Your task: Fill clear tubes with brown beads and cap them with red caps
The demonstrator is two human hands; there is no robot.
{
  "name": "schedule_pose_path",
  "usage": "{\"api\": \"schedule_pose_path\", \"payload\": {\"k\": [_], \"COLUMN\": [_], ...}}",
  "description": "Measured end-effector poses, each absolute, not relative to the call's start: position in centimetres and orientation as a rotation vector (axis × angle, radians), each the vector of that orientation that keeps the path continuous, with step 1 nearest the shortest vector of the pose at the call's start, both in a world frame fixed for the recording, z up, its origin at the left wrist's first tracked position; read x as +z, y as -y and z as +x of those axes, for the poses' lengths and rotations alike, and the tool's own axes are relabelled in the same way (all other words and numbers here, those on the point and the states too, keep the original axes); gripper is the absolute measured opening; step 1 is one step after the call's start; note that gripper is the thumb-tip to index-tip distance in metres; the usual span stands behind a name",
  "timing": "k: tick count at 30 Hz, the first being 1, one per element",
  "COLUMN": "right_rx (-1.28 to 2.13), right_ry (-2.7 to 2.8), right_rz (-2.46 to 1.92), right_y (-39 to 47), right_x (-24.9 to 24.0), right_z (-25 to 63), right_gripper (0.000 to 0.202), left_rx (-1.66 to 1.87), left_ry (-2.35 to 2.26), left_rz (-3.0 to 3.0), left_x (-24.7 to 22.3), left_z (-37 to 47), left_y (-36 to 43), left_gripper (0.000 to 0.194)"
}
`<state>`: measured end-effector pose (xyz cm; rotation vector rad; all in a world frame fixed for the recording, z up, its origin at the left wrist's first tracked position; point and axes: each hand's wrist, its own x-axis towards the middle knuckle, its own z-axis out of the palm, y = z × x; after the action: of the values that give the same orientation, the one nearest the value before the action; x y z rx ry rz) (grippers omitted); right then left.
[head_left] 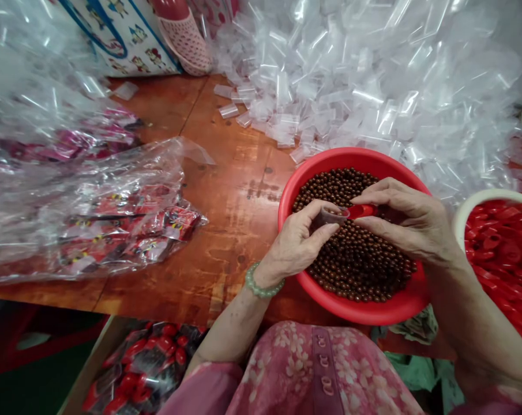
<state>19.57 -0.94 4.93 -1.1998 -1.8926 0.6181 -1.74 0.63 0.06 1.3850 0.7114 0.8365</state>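
Observation:
Both my hands meet over a red basin filled with small round brown balls. Between the thumb and fingers of my left hand is a clear plastic sleeve, its open end turned to the right. My right hand pinches a small red plastic cap against that end. The two pieces touch; how far one sits inside the other I cannot tell. Whether the sleeve has balls in it is unclear.
Behind the basin rises a large heap of clear plastic sleeves. A white tub of red plastic caps stands at the right. Bagged red packets lie on the wooden table. Below its edge sits a box of red-capped pieces.

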Motion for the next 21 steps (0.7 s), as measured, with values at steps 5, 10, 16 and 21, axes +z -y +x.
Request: {"api": "schedule_pose_path", "payload": {"k": [5, 10, 16, 21], "right_rx": [0.691, 0.757, 0.725, 0.678], "right_ry": [1.926, 1.897, 1.623, 1.664], "right_rz": [-1.128, -1.218, -1.317, -1.275], "right_y": [0.3, 0.4, 0.8, 0.8], "right_x": [4.9, 4.7, 4.9, 4.4], "right_z": [19.2, 18.9, 18.4, 17.8], "right_gripper": [0.013, 0.017, 0.032, 0.023], "left_rx": [0.795, 0.777, 0.756, 0.737], "left_ry": [-0.704, -0.669, -0.615, -0.616], "left_rz": [1.414, 1.392, 1.277, 1.297], "left_x": [0.2, 0.1, 0.1, 0.3], "left_z": [-1.8, -1.7, -1.6, -1.8], "left_y": [-0.8, -0.8, -0.8, -1.0], "left_gripper": [0.017, 0.015, 0.016, 0.013]}}
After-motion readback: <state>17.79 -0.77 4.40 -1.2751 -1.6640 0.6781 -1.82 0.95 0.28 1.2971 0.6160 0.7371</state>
